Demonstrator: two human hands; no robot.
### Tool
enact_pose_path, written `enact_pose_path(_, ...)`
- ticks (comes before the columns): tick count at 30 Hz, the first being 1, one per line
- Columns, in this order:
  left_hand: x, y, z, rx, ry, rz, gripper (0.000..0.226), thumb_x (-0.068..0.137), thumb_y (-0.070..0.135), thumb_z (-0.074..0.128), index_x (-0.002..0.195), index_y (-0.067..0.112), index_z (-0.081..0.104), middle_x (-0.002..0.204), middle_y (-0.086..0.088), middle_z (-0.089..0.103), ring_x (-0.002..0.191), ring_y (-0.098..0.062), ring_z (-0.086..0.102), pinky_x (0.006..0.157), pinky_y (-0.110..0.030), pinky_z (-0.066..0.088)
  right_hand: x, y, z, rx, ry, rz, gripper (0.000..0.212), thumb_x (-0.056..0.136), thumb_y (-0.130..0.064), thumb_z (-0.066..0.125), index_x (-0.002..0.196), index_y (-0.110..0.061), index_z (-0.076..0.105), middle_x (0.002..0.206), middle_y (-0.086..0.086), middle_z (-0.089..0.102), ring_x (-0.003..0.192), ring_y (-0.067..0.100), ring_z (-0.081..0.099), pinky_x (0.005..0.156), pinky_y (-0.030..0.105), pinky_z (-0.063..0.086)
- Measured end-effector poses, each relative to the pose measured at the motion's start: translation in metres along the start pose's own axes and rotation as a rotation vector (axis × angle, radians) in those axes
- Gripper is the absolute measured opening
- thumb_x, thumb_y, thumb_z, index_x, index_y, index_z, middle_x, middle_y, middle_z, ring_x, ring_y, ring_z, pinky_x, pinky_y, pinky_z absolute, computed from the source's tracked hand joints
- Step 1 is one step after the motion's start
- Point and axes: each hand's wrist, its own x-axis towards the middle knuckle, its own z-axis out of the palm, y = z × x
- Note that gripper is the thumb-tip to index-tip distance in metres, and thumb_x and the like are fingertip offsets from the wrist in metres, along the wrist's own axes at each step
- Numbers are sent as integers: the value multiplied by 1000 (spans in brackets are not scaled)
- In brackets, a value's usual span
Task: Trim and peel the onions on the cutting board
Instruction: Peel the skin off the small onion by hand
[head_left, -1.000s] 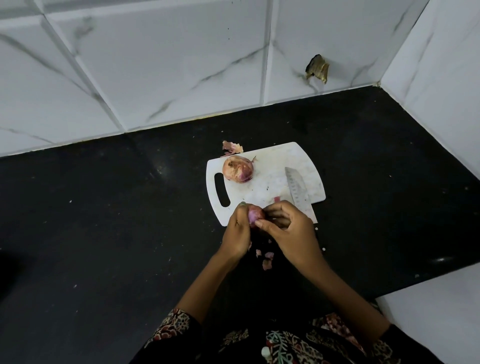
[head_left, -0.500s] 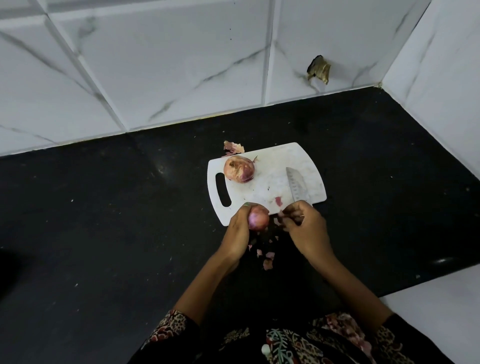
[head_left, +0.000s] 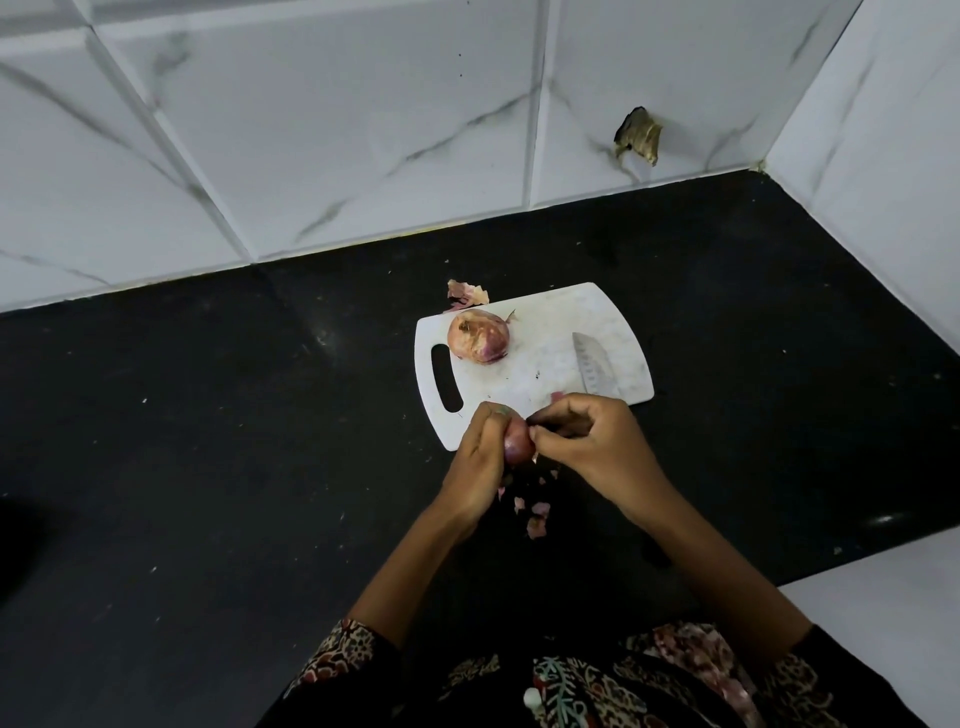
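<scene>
Plainly, the left hand (head_left: 480, 457) gripped the small red onion (head_left: 518, 446) at frame centre while the right hand (head_left: 587, 441) fingers pinched its skin; a slick bulb could slip onto the worktop (head_left: 208, 467)

Onion (head_left: 478, 336) left of knife (head_left: 595, 366)

Open dark surface (head_left: 208, 467) extends to the left of the cutting board (head_left: 613, 322) and, in a narrower band, to its right, both reachable without obstruction. On the board, the unpeeled onion (head_left: 478, 336) blocks the left rear and the knife blade (head_left: 595, 366) the right front, leaving a bare lane between them. Tiled walls (head_left: 311, 130) close the rear and right, and peel scraps (head_left: 535, 514) lie near the front edge.
</scene>
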Motion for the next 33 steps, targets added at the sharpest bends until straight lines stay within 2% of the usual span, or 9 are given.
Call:
enact_pose_path(6, 1, 3, -1, 8, -19, -9, 30, 99, 19, 29, 74, 17, 46, 76, 2, 48, 65, -6, 45, 64, -23, 40, -3, 0, -3, -30, -49, -2, 19, 70, -13, 80, 87, -13, 72, 80, -2, 73, 75, 8, 69, 70, 20, 56)
enact_pose_path(11, 1, -1, 0, 28, -59, -63, 34, 101, 29, 27, 82, 15, 52, 76, -1, 53, 68, -12, 48, 63, -29, 41, -2, 2, -5, -61, 29, -38, 6, 74, -4, 71, 78, -8, 72, 71, 1, 72, 69, 13, 69, 68, 28, 57)
enact_pose_path(13, 3, -3, 0, 9, -59, -104, 39, 100, 35, 26, 83, 16, 55, 77, -3, 57, 69, -13, 51, 63, -29, 42, -3, 0, -7, -28, -8, -42, 8, 76, -6, 73, 83, -10, 73, 77, -1, 73, 72, 10, 69, 69, 24, 56)
enact_pose_path(16, 5, -2, -1, -67, -66, -176, 46, 99, 41, 26, 86, 11, 59, 80, -8, 63, 74, -17, 57, 68, -31, 44, -8, -4, -6, -24, -102, -94, 24, 75, -9, 76, 98, -13, 71, 93, -3, 71, 82, 5, 68, 70, 15, 53)
enact_pose_path(18, 5, 1, -2, -102, -69, -206, 45, 99, 40, 27, 82, 12, 58, 73, -5, 64, 69, -15, 57, 64, -28, 44, -9, -4, -5, -69, -114, -126, 26, 74, -7, 76, 99, -12, 71, 94, -1, 69, 82, 4, 67, 68, 13, 51)
enact_pose_path(20, 2, 6, -2, -129, -81, -213, 44, 100, 38, 27, 73, 16, 53, 59, 1, 60, 57, -11, 54, 58, -26, 42, -8, -4, -6, -90, -88, -138, 18, 75, -4, 74, 91, -10, 73, 88, 1, 70, 77, 6, 67, 68, 15, 52)
enact_pose_path(22, -1, 9, 1, -148, -89, -221, 44, 101, 38, 27, 72, 17, 53, 55, 2, 60, 50, -8, 54, 57, -26, 41, -7, -3, -8, -89, -55, -152, 12, 76, -1, 71, 84, -10, 73, 82, 0, 71, 73, 7, 67, 68, 15, 52)
enact_pose_path(29, 0, 8, 1, -168, -30, -270, 45, 99, 40, 29, 68, 16, 51, 60, -4, 57, 58, -16, 51, 60, -30, 42, -11, -5, -7, -101, -150, -108, 22, 70, -9, 80, 90, -11, 70, 78, -2, 69, 67, 1, 65, 61, 12, 47)
enact_pose_path(33, -1, 8, 1, -197, -70, -295, 45, 100, 40, 30, 66, 15, 48, 53, -2, 52, 50, -16, 46, 49, -25, 39, -9, -5, -8, -109, -162, -97, 17, 71, -7, 78, 85, -10, 70, 73, -4, 70, 65, 3, 66, 60, 13, 48)
